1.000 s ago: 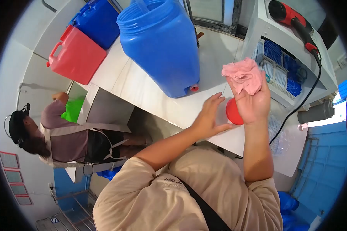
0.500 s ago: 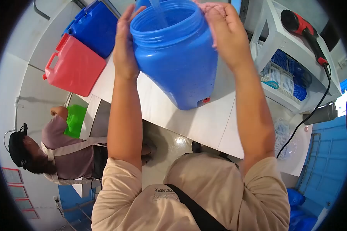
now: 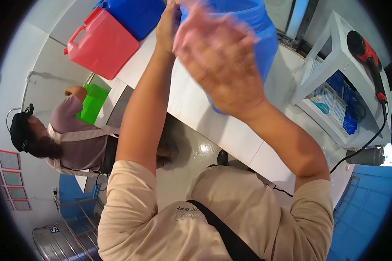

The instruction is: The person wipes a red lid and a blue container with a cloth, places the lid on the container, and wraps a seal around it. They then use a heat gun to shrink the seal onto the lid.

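Note:
A blue plastic container [image 3: 268, 48] with a wide threaded mouth is on the white table, partly hidden behind my right hand. My right hand [image 3: 226, 71], slightly blurred, presses a crumpled pink cloth [image 3: 213, 26] against the container's side, its fingers around the cloth. At the container's left side is my left hand [image 3: 167, 30], gripping it near the rim; the upper edge of the view cuts off part of its fingers.
Left on the table stand a red jerrycan [image 3: 106, 45] and a dark blue one [image 3: 137, 15]. A co-worker [image 3: 80, 139] is beside a green container [image 3: 93, 103]. On the right, a white shelf [image 3: 335, 61] carries a red-and-black corded tool [image 3: 368, 61].
My right hand has swung leftward with the pink cloth, from the container's right side across its front. The view has shifted, so the surroundings sit differently. The left hand stays at the container.

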{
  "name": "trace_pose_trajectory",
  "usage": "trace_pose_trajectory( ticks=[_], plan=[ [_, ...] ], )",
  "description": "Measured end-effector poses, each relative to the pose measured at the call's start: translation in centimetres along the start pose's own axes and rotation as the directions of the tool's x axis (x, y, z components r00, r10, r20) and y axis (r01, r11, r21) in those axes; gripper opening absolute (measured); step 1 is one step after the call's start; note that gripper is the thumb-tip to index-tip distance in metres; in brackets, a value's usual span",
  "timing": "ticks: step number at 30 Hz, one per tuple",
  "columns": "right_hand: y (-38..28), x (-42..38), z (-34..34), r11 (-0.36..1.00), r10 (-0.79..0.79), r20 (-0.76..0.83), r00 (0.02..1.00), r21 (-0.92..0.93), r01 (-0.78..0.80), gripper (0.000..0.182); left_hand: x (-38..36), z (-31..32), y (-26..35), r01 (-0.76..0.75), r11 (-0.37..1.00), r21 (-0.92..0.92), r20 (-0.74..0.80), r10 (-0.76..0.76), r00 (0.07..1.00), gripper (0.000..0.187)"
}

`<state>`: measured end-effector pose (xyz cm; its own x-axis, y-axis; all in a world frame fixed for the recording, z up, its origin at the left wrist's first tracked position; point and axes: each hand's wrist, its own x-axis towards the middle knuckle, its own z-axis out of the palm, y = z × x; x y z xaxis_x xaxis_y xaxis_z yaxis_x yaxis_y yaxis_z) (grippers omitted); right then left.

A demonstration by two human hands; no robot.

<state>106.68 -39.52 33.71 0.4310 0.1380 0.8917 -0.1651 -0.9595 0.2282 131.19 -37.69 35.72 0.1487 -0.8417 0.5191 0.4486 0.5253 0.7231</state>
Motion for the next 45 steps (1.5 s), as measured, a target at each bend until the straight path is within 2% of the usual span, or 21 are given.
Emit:
trace_pose_trajectory(
  ticks=[1, 3, 5, 6, 8, 11, 13, 17, 19, 23, 25, 28, 31, 32, 33, 34, 36, 37, 40, 44, 45],
  plan=[
    [-0.6, -1.3, 0.4, 0.996, -0.084, 0.112, 0.99, 0.013, 0.083, 0.049, -0.6, -1.1, -0.2, 0.022, 0.991, -0.13, 0.117, -0.006, 0.993, 0.06],
    [-2.5, -8.5, 3.1, 0.95, -0.255, 0.255, 0.933, -0.111, 0.29, 0.051, 0.1, 1.6, 0.0, 0.027, 0.933, 0.359, -0.374, 0.117, 0.92, 0.06],
    [-2.5, -15.2, 3.5, 0.83, -0.475, 0.505, 0.721, -0.014, 0.557, 0.05, 0.5, 3.1, -0.4, -0.024, 0.944, 0.33, -0.267, 0.118, 0.957, 0.061],
    [-2.2, -18.3, 3.8, 0.837, -0.492, 0.52, 0.698, 0.063, 0.543, 0.051, 0.6, 3.6, -0.4, -0.068, 0.953, 0.294, -0.154, 0.117, 0.981, 0.063],
    [-0.6, -20.3, 3.2, 0.836, -0.517, 0.53, 0.673, 0.144, 0.529, 0.051, 0.5, 4.2, 0.0, -0.061, 0.932, 0.358, -0.166, 0.128, 0.978, 0.062],
    [2.8, -15.2, 0.1, 0.895, -0.441, 0.525, 0.728, 0.198, 0.4, 0.054, 0.7, 4.1, -0.2, -0.081, 0.901, 0.426, -0.164, 0.165, 0.972, 0.061],
    [3.1, -9.6, -0.4, 0.957, -0.286, 0.204, 0.936, 0.021, 0.288, 0.055, 0.8, 3.8, -0.3, -0.068, 0.933, 0.355, -0.149, 0.128, 0.981, 0.062],
    [-2.1, -7.8, 1.4, 0.982, -0.175, 0.318, 0.932, -0.009, 0.187, 0.057, 0.6, 2.8, -0.1, -0.05, 0.964, 0.262, -0.112, 0.082, 0.99, 0.062],
    [-5.0, -11.7, 4.0, 0.824, -0.326, 0.636, 0.699, -0.172, 0.54, 0.059, 0.6, 3.3, -0.1, -0.044, 0.959, 0.279, -0.13, 0.083, 0.988, 0.062],
    [-2.6, -18.3, 3.3, 0.765, -0.466, 0.672, 0.576, -0.021, 0.644, 0.058, 0.3, 4.7, 0.1, -0.019, 0.943, 0.332, -0.231, 0.1, 0.968, 0.063],
    [0.6, -21.3, 2.2, 0.889, -0.434, 0.473, 0.767, 0.088, 0.448, 0.057, 0.4, 3.9, -0.3, -0.033, 0.943, 0.332, -0.218, 0.11, 0.97, 0.064],
    [5.7, -18.5, -0.4, 0.939, -0.334, 0.368, 0.868, 0.047, 0.341, 0.059, 1.3, 1.3, -1.0, -0.054, 0.957, 0.284, -0.203, 0.115, 0.972, 0.066],
    [4.9, -11.5, -1.3, 0.999, -0.031, 0.283, 0.959, -0.02, 0.038, 0.057, 0.7, 3.8, -0.7, -0.039, 0.98, 0.193, -0.181, 0.075, 0.981, 0.066],
    [4.8, -8.7, -0.2, 0.982, 0.101, 0.068, 0.993, 0.154, -0.11, 0.055, 0.6, 5.0, -0.4, -0.026, 0.987, 0.157, -0.145, 0.05, 0.988, 0.065],
    [4.3, -8.2, 0.2, 0.954, 0.192, -0.031, 0.981, 0.239, -0.179, 0.055, 0.7, 4.5, -0.4, -0.001, 0.972, 0.235, -0.185, 0.045, 0.982, 0.079],
    [3.8, -7.7, 0.6, 0.915, 0.279, -0.13, 0.951, 0.335, -0.223, 0.054, 0.2, 2.3, -0.1, -0.009, 0.935, 0.355, -0.456, 0.182, 0.871, 0.06],
    [2.1, -10.0, 2.2, 0.451, 0.763, 0.026, 0.646, 0.693, -0.562, 0.051, 0.2, 1.9, 0.0, -0.038, 0.937, 0.346, -0.389, 0.181, 0.903, 0.061],
    [1.3, -11.5, 3.3, 0.426, 0.82, 0.033, 0.571, 0.63, -0.649, 0.054, 0.3, 2.7, -0.1, -0.04, 0.938, 0.345, -0.376, 0.177, 0.91, 0.061],
    [-1.9, -16.7, 4.3, 0.348, 0.867, 0.121, 0.484, 0.549, -0.76, 0.053, 0.2, 4.6, -0.4, -0.046, 0.93, 0.366, -0.354, 0.185, 0.917, 0.061],
    [-2.1, -15.0, 3.0, 0.337, 0.859, 0.137, 0.493, 0.574, -0.747, 0.052, 0.3, 4.1, -0.5, -0.057, 0.938, 0.341, -0.371, 0.19, 0.909, 0.061],
    [-1.0, -11.7, 1.6, 0.479, 0.791, 0.055, 0.61, 0.565, -0.672, 0.053, 0.3, 4.0, -0.5, -0.054, 0.948, 0.313, -0.379, 0.177, 0.908, 0.06]
  ],
)
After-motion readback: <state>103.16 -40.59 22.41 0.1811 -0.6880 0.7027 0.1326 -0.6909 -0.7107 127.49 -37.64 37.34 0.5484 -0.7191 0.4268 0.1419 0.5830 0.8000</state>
